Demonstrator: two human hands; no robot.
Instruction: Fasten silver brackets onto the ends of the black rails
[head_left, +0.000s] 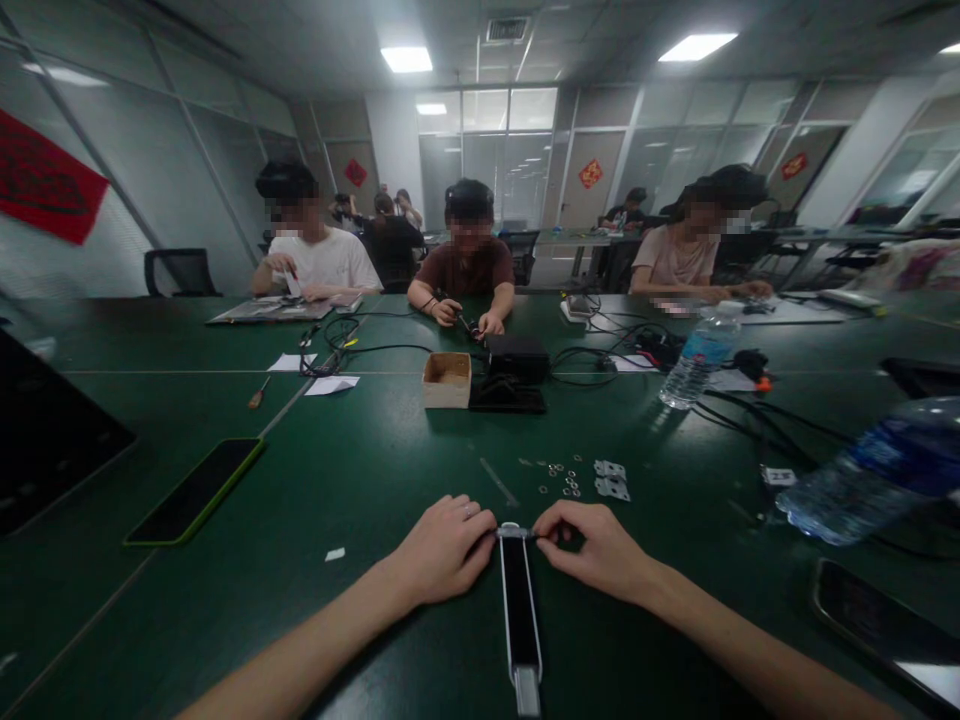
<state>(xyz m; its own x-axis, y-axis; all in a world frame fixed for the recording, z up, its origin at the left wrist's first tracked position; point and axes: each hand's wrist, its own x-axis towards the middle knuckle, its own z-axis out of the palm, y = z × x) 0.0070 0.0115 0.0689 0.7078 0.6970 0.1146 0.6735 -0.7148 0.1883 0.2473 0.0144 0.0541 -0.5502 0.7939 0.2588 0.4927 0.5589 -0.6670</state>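
Observation:
A long, narrow device with a black face and pale frame (520, 605) lies lengthwise on the table in front of me, a silver tab at its near end. Across its far end runs a thin strip (514, 533), whose exact kind I cannot make out. My left hand (442, 545) has its thumb and fingers closed at the strip's left end. At the right end, my right hand (596, 550) pinches it between thumb and forefinger. Just beyond my right hand are several small metal rings (571, 480) and metal plates (612, 480).
A green-edged phone (196, 492) lies left; another phone (885, 630) lies near right. Water bottles (701, 355) and cables (750, 415) occupy the right side. A small cardboard box (447, 382) sits ahead beside a black case (517, 358). Several people work across the table.

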